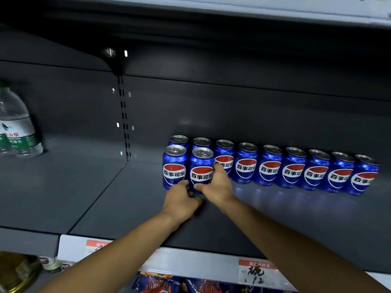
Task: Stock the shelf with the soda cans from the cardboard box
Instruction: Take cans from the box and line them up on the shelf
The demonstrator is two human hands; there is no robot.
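Grey shelf [118,199] | 百事可乐 can [201,169] gripped by left hand [179,200], right hand [218,185]

Dark grey metal back panel [254,106] with a slotted upright [124,123]. An upper shelf [211,9] overhangs, shading the bay. Water bottles [19,127] stand far left; price labels [257,271] line the front edge.

arms: two in frame, both bare from the bottom edge to the wrists, no sleeves visible
left hand [179,200]: bare, no glove, no ring or watch visible
right hand [218,185]: bare, no glove, nothing on the wrist
entry: left arm from about 7 o'clock, right arm from about 5 o'clock
markings: no tattoos, bands or straps visible on either forearm
rest of body: out of frame, clothing can't be told
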